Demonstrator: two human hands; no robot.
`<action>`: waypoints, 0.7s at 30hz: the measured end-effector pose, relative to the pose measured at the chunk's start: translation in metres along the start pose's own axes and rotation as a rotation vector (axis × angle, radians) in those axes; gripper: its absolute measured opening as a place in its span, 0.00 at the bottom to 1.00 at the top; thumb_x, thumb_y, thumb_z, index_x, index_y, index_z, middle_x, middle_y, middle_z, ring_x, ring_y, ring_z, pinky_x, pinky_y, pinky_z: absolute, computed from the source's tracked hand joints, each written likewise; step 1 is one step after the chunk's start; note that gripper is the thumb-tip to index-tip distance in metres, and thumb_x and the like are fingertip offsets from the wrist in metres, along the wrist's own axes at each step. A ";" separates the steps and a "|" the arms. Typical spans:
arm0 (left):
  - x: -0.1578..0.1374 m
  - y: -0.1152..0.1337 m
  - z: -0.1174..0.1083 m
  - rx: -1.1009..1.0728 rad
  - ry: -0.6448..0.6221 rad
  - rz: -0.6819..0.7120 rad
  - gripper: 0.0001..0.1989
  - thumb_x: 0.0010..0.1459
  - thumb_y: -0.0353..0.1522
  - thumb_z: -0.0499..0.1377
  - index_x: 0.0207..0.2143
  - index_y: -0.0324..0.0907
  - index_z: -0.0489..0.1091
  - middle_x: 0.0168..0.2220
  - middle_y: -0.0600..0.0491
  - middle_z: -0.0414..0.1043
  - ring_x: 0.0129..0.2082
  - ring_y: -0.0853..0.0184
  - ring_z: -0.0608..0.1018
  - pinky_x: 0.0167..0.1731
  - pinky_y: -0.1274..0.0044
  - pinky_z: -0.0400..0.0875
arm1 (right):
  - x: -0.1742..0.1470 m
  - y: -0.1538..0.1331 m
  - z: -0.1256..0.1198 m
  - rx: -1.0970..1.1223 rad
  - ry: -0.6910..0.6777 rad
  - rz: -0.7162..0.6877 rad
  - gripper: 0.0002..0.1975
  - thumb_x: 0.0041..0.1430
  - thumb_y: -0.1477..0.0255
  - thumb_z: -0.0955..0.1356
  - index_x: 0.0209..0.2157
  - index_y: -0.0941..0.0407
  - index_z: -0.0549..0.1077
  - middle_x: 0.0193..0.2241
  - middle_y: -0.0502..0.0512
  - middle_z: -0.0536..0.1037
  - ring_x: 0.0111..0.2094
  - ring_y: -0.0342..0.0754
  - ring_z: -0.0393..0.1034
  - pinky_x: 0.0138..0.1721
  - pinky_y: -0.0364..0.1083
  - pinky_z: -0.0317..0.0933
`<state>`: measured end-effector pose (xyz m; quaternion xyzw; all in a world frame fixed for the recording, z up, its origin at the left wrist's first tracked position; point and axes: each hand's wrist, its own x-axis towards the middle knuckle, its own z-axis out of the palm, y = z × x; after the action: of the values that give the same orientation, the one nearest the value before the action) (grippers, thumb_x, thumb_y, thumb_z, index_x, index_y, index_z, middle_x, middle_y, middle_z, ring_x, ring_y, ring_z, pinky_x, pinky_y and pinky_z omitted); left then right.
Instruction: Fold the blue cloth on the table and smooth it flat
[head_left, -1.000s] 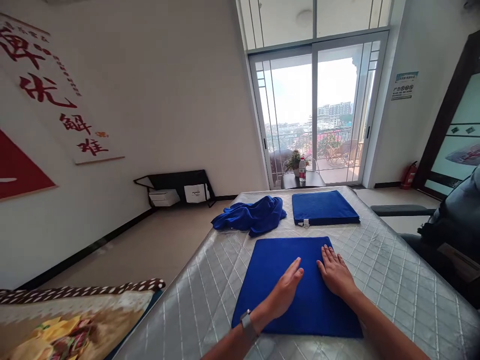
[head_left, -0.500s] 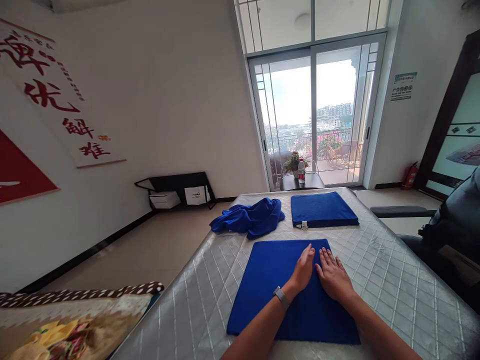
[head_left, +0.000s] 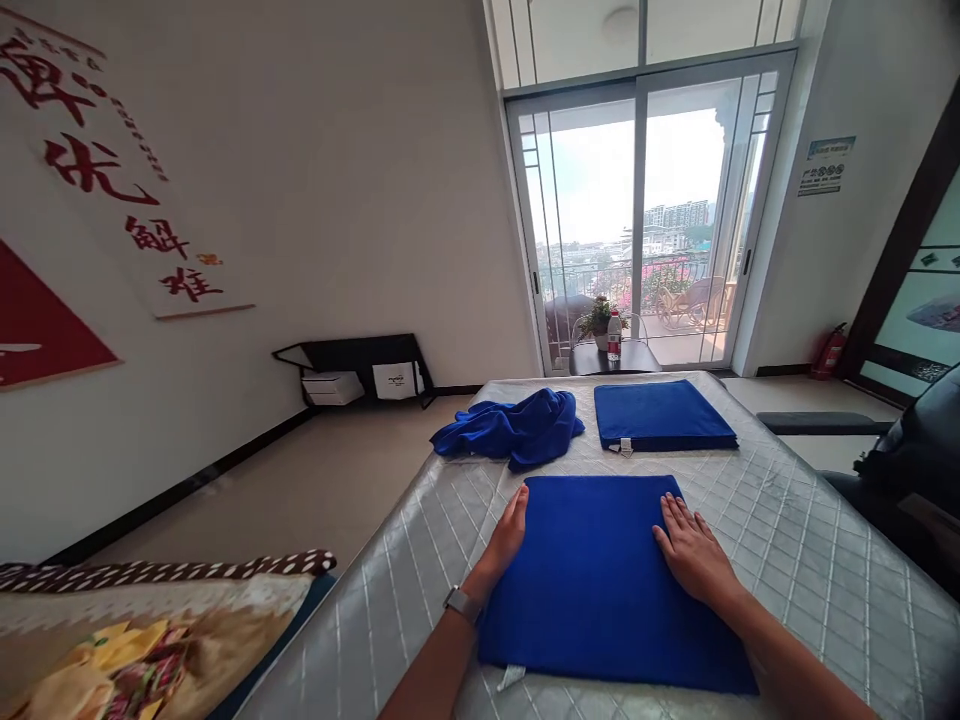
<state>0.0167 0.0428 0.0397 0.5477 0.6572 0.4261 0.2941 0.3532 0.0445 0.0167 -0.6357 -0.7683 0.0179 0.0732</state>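
A blue cloth, folded into a flat rectangle, lies in front of me with a white tag at its near left corner. My left hand is at the cloth's left edge, fingers stretched out and held together, with a watch on the wrist. Flat on the right side of the cloth rests my right hand, fingers extended. Beyond it sits a stack of folded blue cloths with a white tag on its near edge. To the left of that stack is a crumpled blue cloth.
A silver quilted cover spreads beneath the cloths. Patterned bedding lies at the lower left. Past the far edge, a small dark table bears a plant and a bottle. A black seat stands at the right.
My left hand has moved left from the cloth's middle to its left edge. The right hand stays on the right side. The view has shifted slightly.
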 end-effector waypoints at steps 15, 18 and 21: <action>0.000 -0.003 0.006 -0.038 -0.070 0.084 0.35 0.66 0.52 0.44 0.65 0.38 0.60 0.70 0.44 0.54 0.71 0.61 0.53 0.69 0.67 0.46 | 0.020 0.005 -0.007 -0.092 -0.039 -0.006 0.35 0.69 0.59 0.50 0.70 0.64 0.52 0.71 0.62 0.49 0.71 0.53 0.39 0.68 0.58 0.40; -0.001 -0.002 0.007 -0.029 -0.069 0.088 0.34 0.66 0.52 0.44 0.64 0.38 0.61 0.70 0.43 0.54 0.71 0.60 0.53 0.69 0.67 0.45 | 0.038 0.006 -0.017 -0.081 -0.038 -0.021 0.35 0.70 0.59 0.49 0.69 0.65 0.52 0.70 0.63 0.50 0.71 0.53 0.39 0.68 0.56 0.40; -0.002 -0.002 0.006 -0.004 -0.083 0.087 0.36 0.66 0.51 0.44 0.65 0.36 0.60 0.70 0.41 0.52 0.71 0.58 0.52 0.69 0.66 0.44 | 0.051 0.010 -0.016 -0.039 -0.040 -0.042 0.35 0.71 0.59 0.49 0.69 0.67 0.50 0.70 0.64 0.49 0.71 0.51 0.39 0.68 0.53 0.40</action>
<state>0.0216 0.0424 0.0354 0.5923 0.6191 0.4169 0.3035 0.3555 0.0954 0.0363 -0.6203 -0.7829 0.0141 0.0457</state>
